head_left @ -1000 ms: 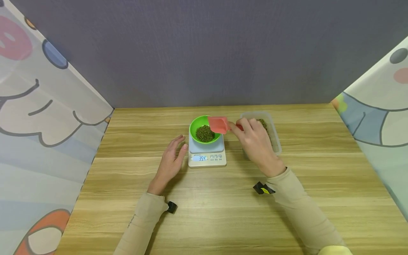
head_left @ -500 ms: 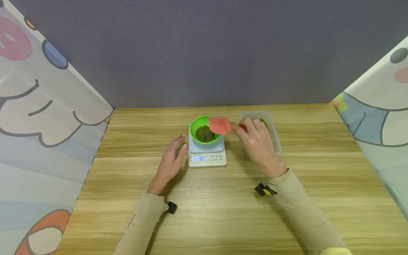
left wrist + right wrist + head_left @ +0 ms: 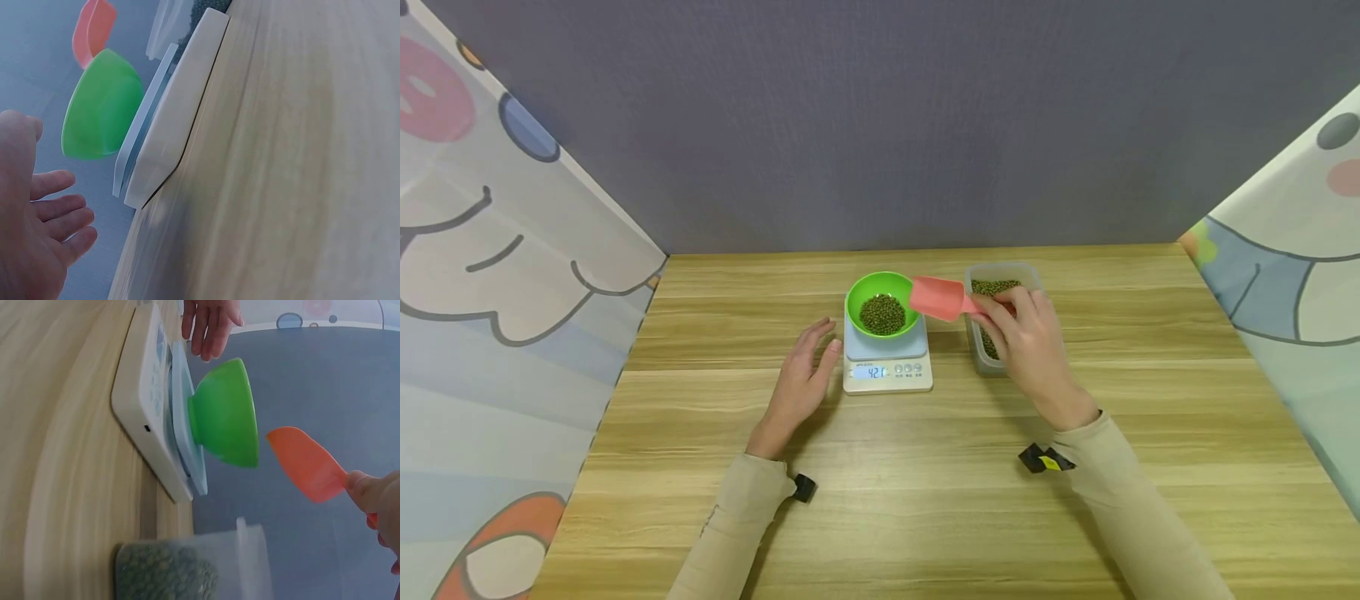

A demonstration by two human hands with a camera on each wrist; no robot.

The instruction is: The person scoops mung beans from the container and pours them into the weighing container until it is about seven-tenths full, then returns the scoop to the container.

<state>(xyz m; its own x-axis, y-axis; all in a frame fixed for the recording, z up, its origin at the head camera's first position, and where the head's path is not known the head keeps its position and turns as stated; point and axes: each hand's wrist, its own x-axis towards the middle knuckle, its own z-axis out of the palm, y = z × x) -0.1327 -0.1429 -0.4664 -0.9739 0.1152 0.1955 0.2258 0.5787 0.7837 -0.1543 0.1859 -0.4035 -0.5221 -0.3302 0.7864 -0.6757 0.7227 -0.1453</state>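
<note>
Had left hand [image 3: 799, 379] loose by the scale [image 3: 891, 386], at a steady 42.1, and scoop [image 3: 937, 298] pinched in right hand [image 3: 1033, 350]. Just pulled back from over the beans [image 3: 882, 315] to the right rim of the bowl [image 3: 857, 303], so probably done with that pour.

Scale [image 3: 868, 386], tub [image 3: 990, 366] on seemingly wooden table [image 3: 917, 492].

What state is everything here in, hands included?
Scale: on, reading 42.1
Bowl: upright on the scale, partly filled with beans
Scoop: raised, no beans visible in it
Tub: open, holding beans
Left hand: relaxed beside the scale, holding nothing
Right hand: gripping the scoop
</note>
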